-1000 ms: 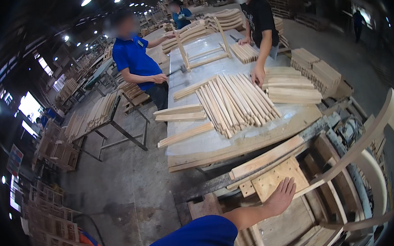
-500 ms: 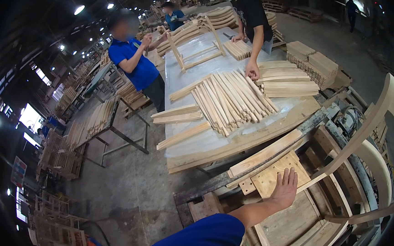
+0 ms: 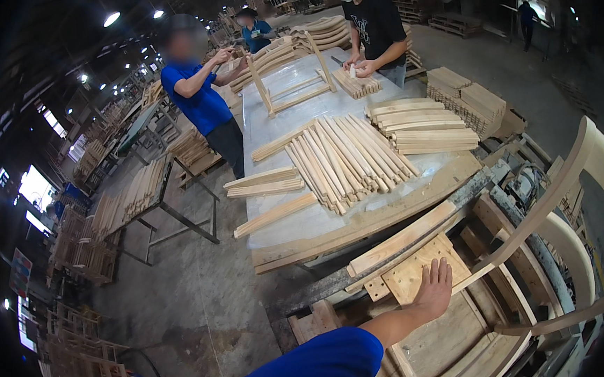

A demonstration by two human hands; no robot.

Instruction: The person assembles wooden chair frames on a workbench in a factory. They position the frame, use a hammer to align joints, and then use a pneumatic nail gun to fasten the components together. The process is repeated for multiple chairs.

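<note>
My left hand (image 3: 433,293) reaches in from the lower edge in a blue sleeve. It lies flat with its fingers stretched out, near the edge of a pale wooden board with drilled holes (image 3: 406,277). Around it is a wooden chair frame (image 3: 512,244) with long curved rails, set among the timbers and metal bars of a bench-like fixture (image 3: 541,259). Just beyond the board lies a curved wooden bar (image 3: 403,237). My right hand is out of view.
Ahead stands a large table (image 3: 265,215) with loose wooden slats (image 3: 345,161), stacked curved pieces (image 3: 424,127) and an upright frame (image 3: 295,94). Co-workers stand at its left (image 3: 198,101), right (image 3: 375,33) and far end (image 3: 256,30). A metal-legged table (image 3: 178,215) holds more wood at left.
The co-worker at right has drawn a hand back from the slats, and both hands are now together over a small stack. My left hand stays on the board. The view has shifted slightly.
</note>
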